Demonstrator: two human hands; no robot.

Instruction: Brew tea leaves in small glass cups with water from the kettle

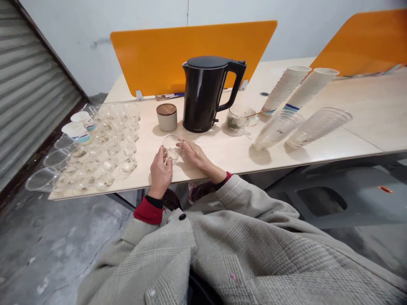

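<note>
A small clear plastic cup (171,145) stands on the light wooden table (222,148) near its front edge. My left hand (160,169) is curled against the cup's left side, fingers closed round it. My right hand (194,154) lies on the table just right of the cup, fingers stretched out, fingertips touching its rim. Behind the cup stands a black electric kettle (205,94) with its lid closed.
Several clear cups with something in them (108,148) fill the table's left part, with two paper cups (79,125) beside them. A lidded white jar (166,116), a glass mug with tea leaves and spoon (238,117), and lying stacks of paper cups (299,89) and plastic cups (302,127) stand around. Orange dividers (190,51) rise behind.
</note>
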